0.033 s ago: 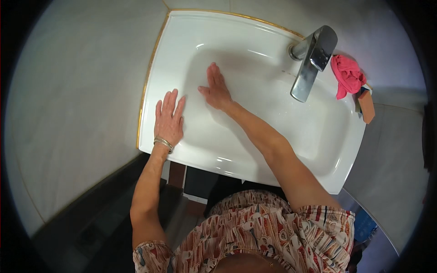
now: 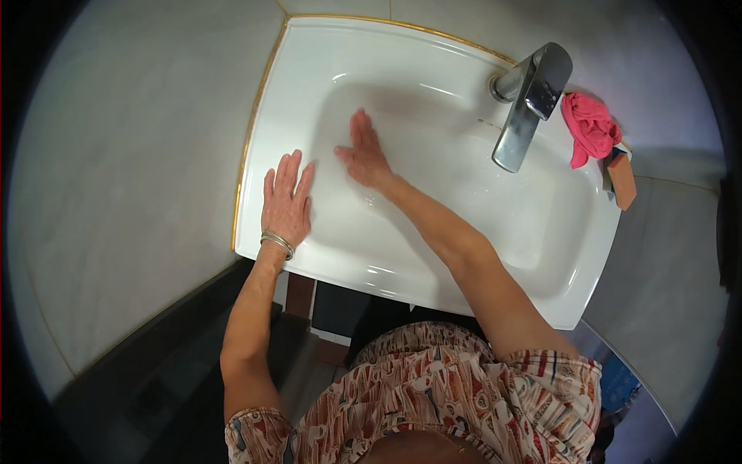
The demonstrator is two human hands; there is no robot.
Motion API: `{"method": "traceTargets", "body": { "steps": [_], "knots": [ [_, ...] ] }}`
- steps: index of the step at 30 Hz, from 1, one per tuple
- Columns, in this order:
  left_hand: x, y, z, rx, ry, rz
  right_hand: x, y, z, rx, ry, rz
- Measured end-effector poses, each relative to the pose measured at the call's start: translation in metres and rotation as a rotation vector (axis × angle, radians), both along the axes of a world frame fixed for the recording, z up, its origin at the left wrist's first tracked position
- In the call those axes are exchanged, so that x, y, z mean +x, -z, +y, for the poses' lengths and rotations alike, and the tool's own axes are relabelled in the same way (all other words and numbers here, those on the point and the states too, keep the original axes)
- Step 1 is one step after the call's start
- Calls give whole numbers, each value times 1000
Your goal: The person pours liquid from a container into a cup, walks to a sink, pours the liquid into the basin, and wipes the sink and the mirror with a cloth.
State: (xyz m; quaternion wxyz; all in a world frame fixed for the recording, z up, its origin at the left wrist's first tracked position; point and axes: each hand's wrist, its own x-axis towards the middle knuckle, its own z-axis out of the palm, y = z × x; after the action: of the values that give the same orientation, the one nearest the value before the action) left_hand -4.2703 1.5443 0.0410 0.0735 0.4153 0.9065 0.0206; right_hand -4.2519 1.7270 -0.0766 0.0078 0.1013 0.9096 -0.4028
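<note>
A white rectangular washbasin [image 2: 525, 224] lies in front of me. My left hand [image 2: 287, 203] rests flat on its left rim, fingers extended and slightly apart, with silvery bangles [image 2: 277, 243] round the wrist. My right hand [image 2: 363, 152] reaches into the left part of the bowl. Its fingers are stretched out, the thumb stands apart, and the fingertips are a little blurred. Neither hand holds anything. Whether the right palm touches the bowl, I cannot tell. Small water drops show on the bowl's surface next to the right wrist.
A chrome faucet [image 2: 529, 108] rises at the back right, its spout over the bowl. Beyond it a crumpled pink cloth [image 2: 590, 129] lies on the rim, beside an orange-brown block [image 2: 621, 181]. Grey tiled wall [image 2: 147, 155] borders the basin at left and back.
My right hand has shifted very slightly to the left in the bowl. The left hand stays practically where it was.
</note>
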Motion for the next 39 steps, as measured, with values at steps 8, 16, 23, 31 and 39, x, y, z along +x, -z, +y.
{"method": "traceTargets", "body": {
  "steps": [8, 16, 23, 31, 39],
  "knots": [
    [-3, 8, -1, 41, 23, -13, -12, -11, -22, -149, -87, 218],
    [-2, 3, -2, -7, 7, -2, 33, 20, 33, -48, -94, -97],
    [2, 6, -6, -10, 7, 38, 113, 7, 12, 306, -434, -117],
    [6, 10, 5, 104, 65, 159, 110, -14, -19, -243, -428, -260],
    [7, 19, 3, 43, 110, 215, 246, -17, 117, -61, -353, -220]
  ]
}}
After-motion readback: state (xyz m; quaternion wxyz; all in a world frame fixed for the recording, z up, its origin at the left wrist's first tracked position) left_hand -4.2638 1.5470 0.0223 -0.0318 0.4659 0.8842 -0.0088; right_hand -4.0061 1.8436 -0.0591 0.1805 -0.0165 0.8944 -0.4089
